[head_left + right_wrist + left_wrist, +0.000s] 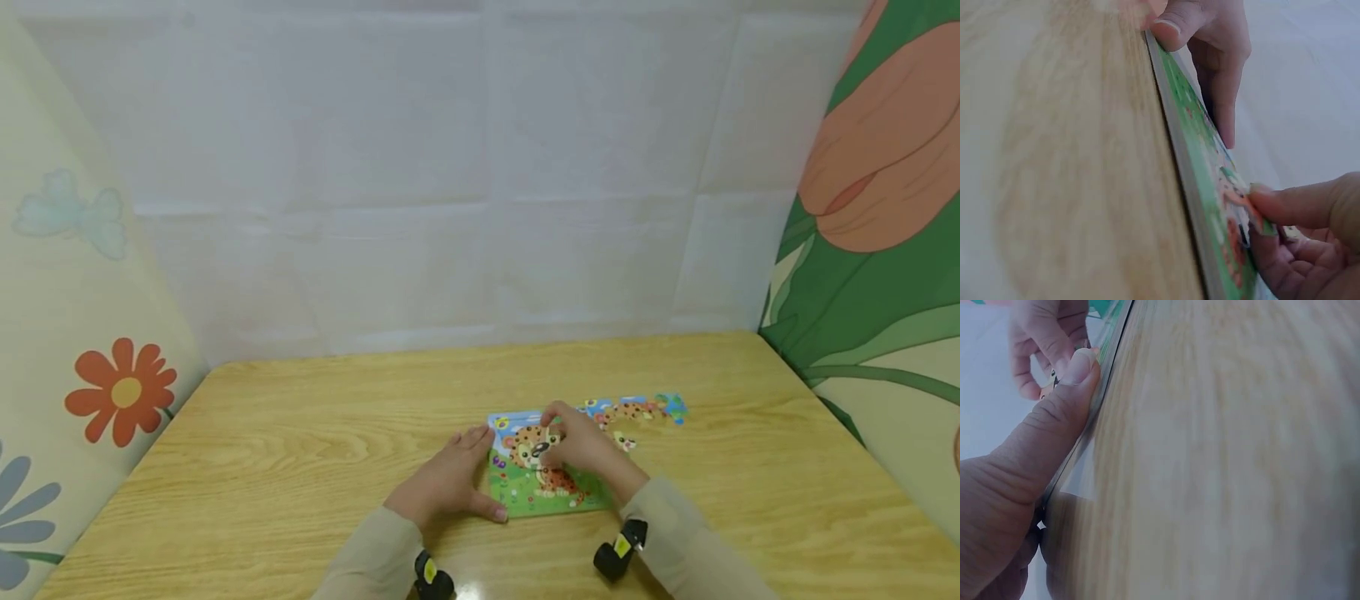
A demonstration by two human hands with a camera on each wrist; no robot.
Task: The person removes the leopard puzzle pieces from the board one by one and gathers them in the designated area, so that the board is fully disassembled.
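Observation:
A jigsaw puzzle board (517,493) with a spotted cub on green grass lies flat on the table. Along its left side rests my left hand (450,477), with the thumb at the near left corner and the fingers extended toward the far corner. Over the board's upper middle, by the cub's face, my right hand (588,448) is bent down. In the right wrist view it pinches a small puzzle piece (1261,219) between thumb and fingers, tilted at the board's surface. The right hand hides part of the picture.
Several loose puzzle pieces (636,410) lie in a row beyond the board's right side. A pale piece (624,441) sits nearer, beside the right wrist. The wooden table (300,450) meets a white cloth backdrop (375,208), with printed panels at both sides.

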